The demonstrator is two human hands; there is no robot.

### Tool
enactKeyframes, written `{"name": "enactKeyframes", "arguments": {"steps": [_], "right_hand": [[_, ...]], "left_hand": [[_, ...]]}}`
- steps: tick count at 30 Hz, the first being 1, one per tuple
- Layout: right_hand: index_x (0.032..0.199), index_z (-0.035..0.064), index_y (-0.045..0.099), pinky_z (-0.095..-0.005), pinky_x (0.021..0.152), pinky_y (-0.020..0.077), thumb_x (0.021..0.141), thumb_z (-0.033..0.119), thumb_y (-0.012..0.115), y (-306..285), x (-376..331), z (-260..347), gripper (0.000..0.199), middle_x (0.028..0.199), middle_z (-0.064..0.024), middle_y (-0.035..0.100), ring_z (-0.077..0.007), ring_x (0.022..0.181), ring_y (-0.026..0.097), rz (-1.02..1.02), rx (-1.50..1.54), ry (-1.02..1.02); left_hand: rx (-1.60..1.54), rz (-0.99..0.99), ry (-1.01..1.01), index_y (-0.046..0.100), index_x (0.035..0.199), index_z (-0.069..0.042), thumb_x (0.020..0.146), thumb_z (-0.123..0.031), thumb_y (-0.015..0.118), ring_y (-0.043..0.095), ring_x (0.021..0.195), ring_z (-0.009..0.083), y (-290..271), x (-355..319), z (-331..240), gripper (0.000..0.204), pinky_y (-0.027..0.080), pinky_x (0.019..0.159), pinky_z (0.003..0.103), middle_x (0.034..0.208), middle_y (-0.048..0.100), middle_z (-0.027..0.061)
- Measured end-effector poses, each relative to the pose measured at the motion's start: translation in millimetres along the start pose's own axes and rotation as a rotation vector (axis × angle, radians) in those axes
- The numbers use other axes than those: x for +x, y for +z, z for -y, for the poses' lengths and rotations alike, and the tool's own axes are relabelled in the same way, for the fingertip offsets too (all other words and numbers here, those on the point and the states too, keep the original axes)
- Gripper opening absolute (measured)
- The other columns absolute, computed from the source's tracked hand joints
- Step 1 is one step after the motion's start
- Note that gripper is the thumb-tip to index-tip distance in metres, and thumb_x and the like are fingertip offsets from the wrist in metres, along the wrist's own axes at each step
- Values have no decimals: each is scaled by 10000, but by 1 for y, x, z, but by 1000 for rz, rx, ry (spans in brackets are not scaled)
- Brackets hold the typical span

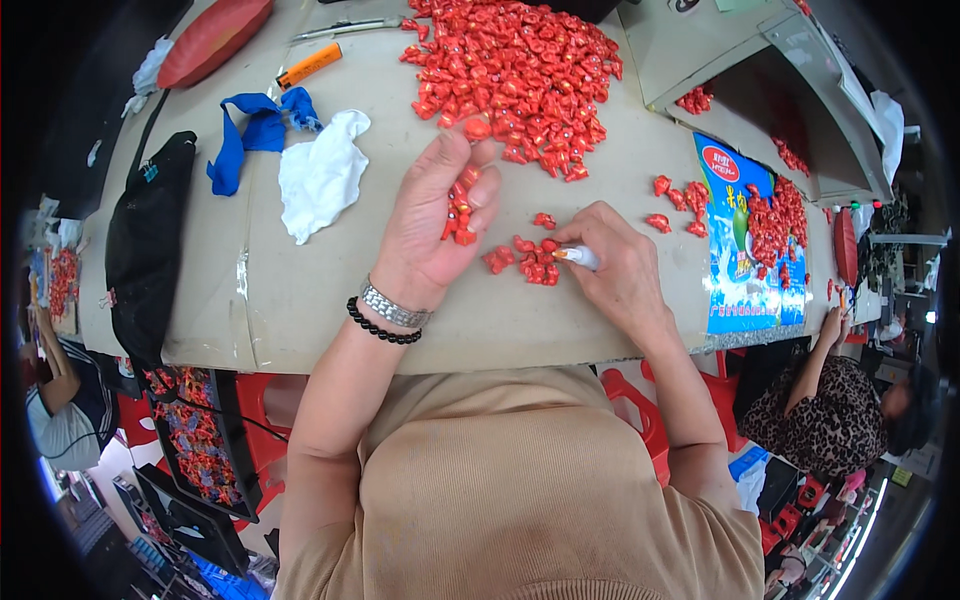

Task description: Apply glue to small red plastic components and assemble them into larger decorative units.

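Note:
My left hand point(425, 225) is closed palm up around several small glossy red plastic pieces point(462, 205). One more red piece point(477, 129) is pinched at its thumb and fingertips. In my right hand point(622, 268) is a marker pen point(580, 257) with a white barrel, its orange-brown tip pointing left. That tip is close to a small cluster of red pieces point(536, 268) on the table; whether it touches one I cannot tell. Beyond both hands lies a large heap of the same red pieces point(520, 75), some with small light spots.
On the table point(330, 290) to the left are a white cloth point(325, 175), blue fabric strips point(250, 135), an orange box cutter point(309, 66) and a red tray point(215, 42). At right, a blue printed sheet point(727, 290) bears more pieces, beside a grey metal box point(730, 50). Another person point(830, 410) sits at right.

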State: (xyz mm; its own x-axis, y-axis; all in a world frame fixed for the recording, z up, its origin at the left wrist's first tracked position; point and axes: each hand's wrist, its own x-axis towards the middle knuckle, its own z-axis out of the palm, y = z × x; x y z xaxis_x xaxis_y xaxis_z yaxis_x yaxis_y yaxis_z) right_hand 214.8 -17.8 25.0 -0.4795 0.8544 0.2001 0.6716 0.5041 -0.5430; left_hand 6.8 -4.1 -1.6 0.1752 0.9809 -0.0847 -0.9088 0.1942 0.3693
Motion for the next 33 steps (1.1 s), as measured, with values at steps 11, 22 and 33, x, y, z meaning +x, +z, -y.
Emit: {"name": "enactKeyframes", "arguments": {"steps": [11,22,33], "right_hand": [[850,10,617,-283,660,505,763,5,698,-7,23,-3,119,868,-69,663,-150,770,646,-209,273,76],[819,44,592,-199,499,425,736,-12,711,-15,86,16,156,754,-29,613,-67,583,553,-146,954,213],[875,-3,643,-238,581,470,761,-2,697,0,85,6,126,796,-56,646,-92,644,577,163,1267,334]], "left_hand": [[5,-36,-19,596,1032,-61,935,-241,557,449,594,98,1,-1,0,209,366,415,201,917,639,33],[-29,78,7,593,1053,-76,968,-257,494,462,601,104,-2,2,-3,224,364,404,203,932,643,43],[-42,63,-10,589,1036,-85,976,-269,475,497,597,113,-2,-2,1,225,381,406,211,941,645,46]]}}
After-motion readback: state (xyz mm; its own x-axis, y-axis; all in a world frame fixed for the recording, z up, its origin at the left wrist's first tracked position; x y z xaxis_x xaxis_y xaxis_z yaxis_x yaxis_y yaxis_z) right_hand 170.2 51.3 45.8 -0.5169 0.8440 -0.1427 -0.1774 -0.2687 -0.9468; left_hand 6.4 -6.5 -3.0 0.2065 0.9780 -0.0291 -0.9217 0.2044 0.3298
